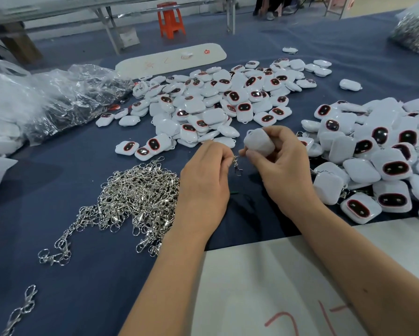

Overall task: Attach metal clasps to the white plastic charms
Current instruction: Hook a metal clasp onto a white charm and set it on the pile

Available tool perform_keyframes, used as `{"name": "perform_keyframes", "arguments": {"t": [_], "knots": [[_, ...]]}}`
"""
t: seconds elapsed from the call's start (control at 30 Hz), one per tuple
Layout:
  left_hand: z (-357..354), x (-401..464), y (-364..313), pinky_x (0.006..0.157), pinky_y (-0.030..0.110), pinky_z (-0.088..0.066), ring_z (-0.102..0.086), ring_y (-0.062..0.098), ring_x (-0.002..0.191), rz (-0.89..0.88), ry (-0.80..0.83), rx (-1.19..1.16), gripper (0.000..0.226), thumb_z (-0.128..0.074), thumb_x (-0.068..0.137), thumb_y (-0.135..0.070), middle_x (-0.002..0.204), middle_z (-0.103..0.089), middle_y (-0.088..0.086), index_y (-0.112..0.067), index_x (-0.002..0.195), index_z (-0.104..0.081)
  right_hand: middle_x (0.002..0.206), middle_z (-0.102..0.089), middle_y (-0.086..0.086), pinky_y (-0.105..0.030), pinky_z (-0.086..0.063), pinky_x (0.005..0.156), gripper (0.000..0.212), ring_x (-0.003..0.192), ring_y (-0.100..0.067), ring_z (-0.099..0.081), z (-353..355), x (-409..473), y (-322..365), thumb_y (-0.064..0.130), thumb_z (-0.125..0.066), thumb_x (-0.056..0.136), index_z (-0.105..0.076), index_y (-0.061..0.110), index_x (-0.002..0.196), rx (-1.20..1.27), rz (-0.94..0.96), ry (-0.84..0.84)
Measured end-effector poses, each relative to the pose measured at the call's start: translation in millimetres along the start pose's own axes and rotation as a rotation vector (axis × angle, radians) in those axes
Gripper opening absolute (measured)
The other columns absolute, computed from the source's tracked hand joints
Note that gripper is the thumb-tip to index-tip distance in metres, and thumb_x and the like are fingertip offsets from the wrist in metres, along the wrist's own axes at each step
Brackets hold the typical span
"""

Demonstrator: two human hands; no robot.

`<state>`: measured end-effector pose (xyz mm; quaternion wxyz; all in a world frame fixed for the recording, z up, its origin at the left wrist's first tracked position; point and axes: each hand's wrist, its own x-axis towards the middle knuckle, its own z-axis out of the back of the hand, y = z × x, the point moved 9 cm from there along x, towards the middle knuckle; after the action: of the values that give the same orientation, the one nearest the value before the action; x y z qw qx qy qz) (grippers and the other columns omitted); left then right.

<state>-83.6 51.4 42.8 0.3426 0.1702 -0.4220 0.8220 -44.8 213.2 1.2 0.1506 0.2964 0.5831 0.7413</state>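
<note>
Your hands meet over the blue table (87, 275), one charm and one clasp between them.
Your right hand (280, 163) curls its fingers round a white charm (259, 141); your left hand (207, 175) pinches a metal clasp (236, 164) dangling just beside it. The clasp pile (135, 197) lies near left, and charm heaps (218, 100) lie far and right.

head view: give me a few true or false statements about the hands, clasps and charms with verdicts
1. The right hand grips a white charm. True.
2. The left hand is empty. False: it pinches a metal clasp.
3. The clasp pile lies left of the left hand. True.
4. The stool is blue. False: it is orange.
5. Charms lie only to the right of the hands. False: another heap lies beyond them.
</note>
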Motion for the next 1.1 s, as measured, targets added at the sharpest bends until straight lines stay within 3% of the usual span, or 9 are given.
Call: {"name": "perform_keyframes", "arguments": {"t": [0.07, 0.13, 0.2, 0.3, 0.43, 0.73, 0.93, 1.1], "knots": [[-2, 0, 2, 0.071, 0.026, -0.036, -0.047, 0.012, 0.077, 0.009, 0.018, 0.006, 0.01, -0.06, 0.094, 0.0, 0.086, -0.056, -0.005, -0.009, 0.089, -0.061, 0.091, -0.075, 0.0, -0.032, -0.056, 0.07, 0.01, 0.077, -0.015, -0.072, 1, 2, -3, 0.02, -0.07, 0.097, -0.071, 0.022, 0.107, 0.08, -0.015, 0.007], [-3, -1, 2, 0.07, 0.028, -0.037, -0.048, 0.014, 0.077, 0.017, 0.033, 0.004, 0.01, -0.06, 0.094, 0.0, 0.086, -0.055, -0.005, -0.009, 0.089, -0.06, 0.082, -0.071, 0.0, -0.022, -0.048, 0.057, 0.013, 0.059, -0.011, -0.058, -1, 4, -6, 0.02, -0.061, 0.103, -0.074, 0.021, 0.106, 0.219, -0.056, 0.023], [-4, -1, 2, 0.07, 0.03, -0.039, -0.049, 0.016, 0.076, 0.013, 0.042, 0.003, 0.01, -0.06, 0.094, 0.0, 0.085, -0.055, -0.005, -0.009, 0.089, -0.06, 0.08, -0.065, -0.003, -0.02, -0.041, 0.05, 0.017, 0.053, -0.012, -0.049, -3, 5, -6, 0.017, -0.057, 0.105, -0.073, 0.02, 0.108, 0.297, -0.069, 0.052], [-5, -1, 0, 0.071, 0.033, -0.041, -0.049, 0.016, 0.077, 0.004, 0.051, 0.006, 0.01, -0.06, 0.095, -0.001, 0.086, -0.057, -0.003, -0.009, 0.089, -0.06, 0.079, -0.064, 0.0, -0.019, -0.043, 0.05, 0.01, 0.056, -0.009, -0.052, -6, 3, -5, 0.022, -0.063, 0.101, -0.07, 0.02, 0.108, 0.278, -0.079, 0.084], [-9, -1, -3, 0.07, 0.033, -0.04, -0.049, 0.016, 0.077, -0.016, 0.085, 0.019, 0.01, -0.06, 0.096, -0.001, 0.087, -0.058, -0.001, -0.009, 0.089, -0.06, 0.068, -0.062, 0.01, -0.025, -0.043, 0.054, 0.012, 0.059, -0.009, -0.05, -6, 3, -6, 0.034, -0.065, 0.097, -0.067, 0.022, 0.093, 0.17, -0.071, 0.053], [-14, -2, -9, 0.073, 0.039, -0.043, -0.052, 0.023, 0.08, -0.041, 0.133, 0.041, 0.008, -0.058, 0.097, 0.0, 0.091, -0.061, 0.005, -0.005, 0.092, -0.062, 0.064, -0.056, 0.006, -0.029, -0.036, 0.047, 0.016, 0.056, -0.015, -0.044, -7, 1, -1, 0.027, -0.057, 0.093, -0.066, 0.019, 0.084, 0.069, -0.052, 0.074], [-16, -4, -6, 0.075, 0.044, -0.045, -0.055, 0.025, 0.083, -0.015, 0.138, 0.058, 0.008, -0.057, 0.098, -0.001, 0.094, -0.062, 0.006, -0.004, 0.095, -0.063, 0.059, -0.059, 0.013, -0.017, -0.038, 0.047, 0.017, 0.051, -0.002, -0.046, -7, -1, 7, 0.016, -0.056, 0.094, -0.067, 0.018, 0.081, -0.025, 0.011, 0.059], [-17, -5, -3, 0.074, 0.036, -0.041, -0.056, 0.026, 0.083, 0.027, 0.122, 0.087, 0.008, -0.058, 0.097, -0.001, 0.093, -0.063, 0.006, -0.006, 0.093, -0.063, 0.06, -0.06, 0.012, -0.013, -0.038, 0.048, 0.017, 0.052, -0.001, -0.048, -9, -4, 13, 0.014, -0.056, 0.094, -0.065, 0.017, 0.08, -0.088, 0.054, 0.056]]}}
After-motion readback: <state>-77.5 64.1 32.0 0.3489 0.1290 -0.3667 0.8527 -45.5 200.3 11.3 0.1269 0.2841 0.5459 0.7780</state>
